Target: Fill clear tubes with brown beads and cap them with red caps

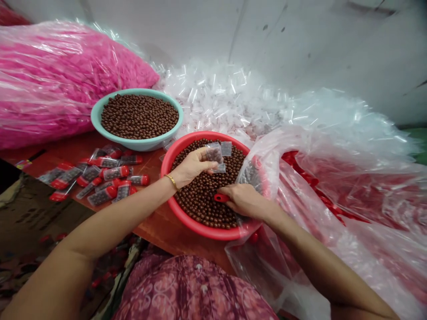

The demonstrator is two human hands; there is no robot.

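Nearest cam: a pink patterned garment [190, 289] on the person's lap, both forearms reaching fwd over it. Main risk: the small clear bags [214, 153] look thin & slippery, so they could slide out of the L hand [191, 168] and drop into the brown balls [203, 204] in the red plastic basin [213, 232], where they'd be hard to spot. Basin sits close to the table edge at lower centre, so leaning on its rim could tip it & send balls rolling off. Loose red-capped tubes [110, 174] lie just left of the basin, easy to knock w/ a wrist. L arm runs up from lower left, wrist bent, gold bangle [171, 181] on it; fingers curled together, pinching the bags over the basin's middle. R arm comes in from lower right, R hand [245, 201] palm down on the balls, fingers together, tips twd a red plastic handle [220, 198]; can't tell if they're clamped on it. Upper left: teal bowl [136, 144] of more brown balls on a reddish wood table [173, 235], big pink-filled sack [66, 80] behind it, heap of clear bags [220, 98] at upper centre.
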